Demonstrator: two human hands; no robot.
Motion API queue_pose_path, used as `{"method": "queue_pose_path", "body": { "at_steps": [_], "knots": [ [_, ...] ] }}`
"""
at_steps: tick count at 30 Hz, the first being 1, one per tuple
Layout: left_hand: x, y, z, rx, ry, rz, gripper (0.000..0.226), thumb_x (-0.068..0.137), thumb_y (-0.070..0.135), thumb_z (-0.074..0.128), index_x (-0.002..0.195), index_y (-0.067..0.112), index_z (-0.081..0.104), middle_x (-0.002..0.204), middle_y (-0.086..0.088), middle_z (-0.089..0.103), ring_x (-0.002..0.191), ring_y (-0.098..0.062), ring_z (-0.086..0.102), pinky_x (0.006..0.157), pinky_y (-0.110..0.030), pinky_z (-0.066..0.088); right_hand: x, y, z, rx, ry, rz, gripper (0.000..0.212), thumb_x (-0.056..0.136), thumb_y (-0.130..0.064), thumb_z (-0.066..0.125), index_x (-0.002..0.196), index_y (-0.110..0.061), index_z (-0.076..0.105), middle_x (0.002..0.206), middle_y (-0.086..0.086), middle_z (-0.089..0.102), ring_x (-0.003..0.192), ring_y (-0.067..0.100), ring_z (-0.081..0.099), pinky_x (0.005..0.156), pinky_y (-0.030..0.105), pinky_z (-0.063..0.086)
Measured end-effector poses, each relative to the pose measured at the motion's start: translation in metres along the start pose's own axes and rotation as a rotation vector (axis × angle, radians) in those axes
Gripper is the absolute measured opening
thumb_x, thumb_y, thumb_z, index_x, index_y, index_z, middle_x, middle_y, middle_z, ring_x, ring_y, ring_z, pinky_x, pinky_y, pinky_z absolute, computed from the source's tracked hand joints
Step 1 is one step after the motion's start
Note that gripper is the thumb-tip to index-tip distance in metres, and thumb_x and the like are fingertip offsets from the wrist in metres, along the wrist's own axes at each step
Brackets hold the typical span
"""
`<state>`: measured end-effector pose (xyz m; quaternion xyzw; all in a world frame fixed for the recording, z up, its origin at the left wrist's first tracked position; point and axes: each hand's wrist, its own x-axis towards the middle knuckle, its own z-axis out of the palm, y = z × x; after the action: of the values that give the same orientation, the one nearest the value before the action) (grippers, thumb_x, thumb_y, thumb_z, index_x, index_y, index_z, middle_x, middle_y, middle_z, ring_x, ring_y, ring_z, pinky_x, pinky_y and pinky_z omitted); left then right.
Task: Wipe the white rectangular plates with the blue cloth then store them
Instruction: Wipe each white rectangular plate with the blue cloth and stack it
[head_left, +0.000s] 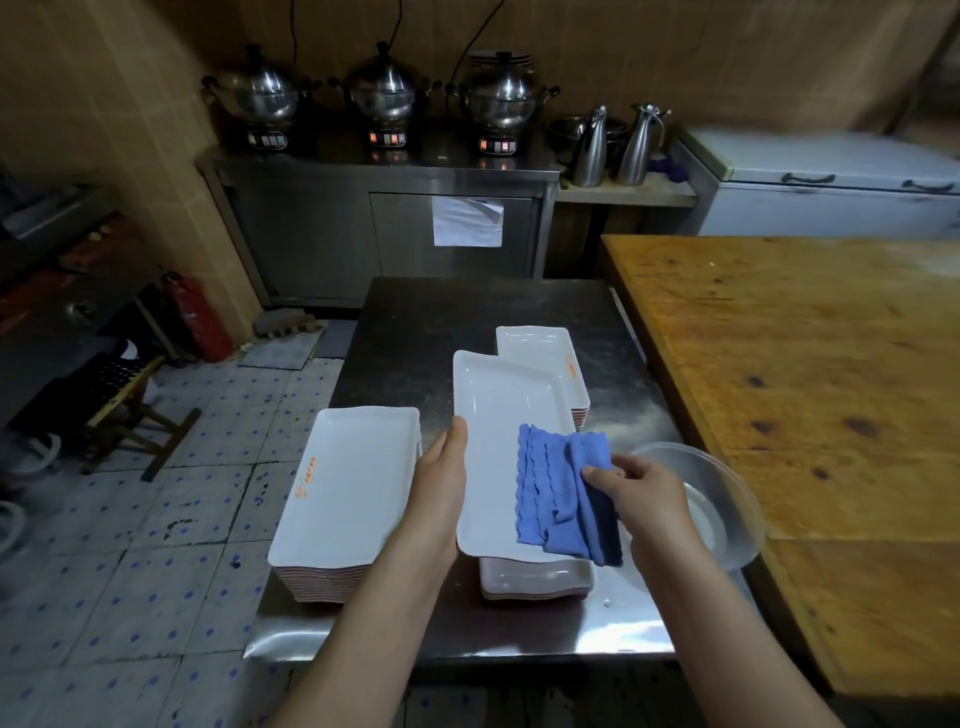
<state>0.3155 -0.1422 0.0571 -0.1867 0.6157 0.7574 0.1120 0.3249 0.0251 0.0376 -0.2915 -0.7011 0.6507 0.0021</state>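
My left hand grips the left long edge of a white rectangular plate, holding it tilted above the steel table. My right hand holds a folded blue cloth that lies on the near right part of that plate. A tall stack of white plates stands at the table's left edge. Another stack stands farther back, partly behind the held plate. A short stack lies under the held plate.
A clear round bowl sits on the table just right of my right hand. A wooden table adjoins on the right. Behind are a steel cabinet with three pots, two jugs and a chest freezer. Tiled floor and a folding stool lie left.
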Motion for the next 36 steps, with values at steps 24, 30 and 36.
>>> {"method": "queue_pose_path", "body": {
  "at_steps": [24, 30, 36],
  "knots": [
    [0.072, -0.102, 0.013, 0.125, 0.094, -0.208, 0.034, 0.099, 0.040, 0.037, 0.117, 0.020, 0.057, 0.107, -0.009, 0.067, 0.094, -0.029, 0.065, 0.072, -0.031, 0.053, 0.041, 0.025, -0.021, 0.184, -0.042, 0.119, 0.021, 0.083, -0.015, 0.071, 0.069, -0.006, 0.059, 0.070, 0.010, 0.065, 0.066, 0.021, 0.061, 0.062, 0.031, 0.050],
    [0.086, -0.111, 0.008, 0.585, 0.183, -0.044, 0.037, 0.098, 0.038, 0.038, 0.108, 0.012, 0.063, 0.104, -0.009, 0.067, 0.095, -0.029, 0.061, 0.080, -0.032, 0.048, 0.047, 0.025, -0.015, 0.139, -0.023, 0.081, 0.020, 0.083, -0.024, 0.071, 0.081, -0.007, 0.060, 0.083, 0.015, 0.068, 0.072, 0.024, 0.064, 0.073, 0.038, 0.053],
    [0.104, -0.127, -0.004, 1.010, 0.255, 0.011, 0.038, 0.095, 0.042, 0.038, 0.114, 0.018, 0.062, 0.108, -0.018, 0.050, 0.097, -0.037, 0.056, 0.087, -0.036, 0.047, 0.052, 0.027, -0.007, 0.167, -0.051, 0.104, 0.019, 0.087, -0.023, 0.067, 0.095, -0.006, 0.060, 0.088, 0.013, 0.069, 0.073, 0.022, 0.064, 0.062, 0.030, 0.051]
  ]
}}
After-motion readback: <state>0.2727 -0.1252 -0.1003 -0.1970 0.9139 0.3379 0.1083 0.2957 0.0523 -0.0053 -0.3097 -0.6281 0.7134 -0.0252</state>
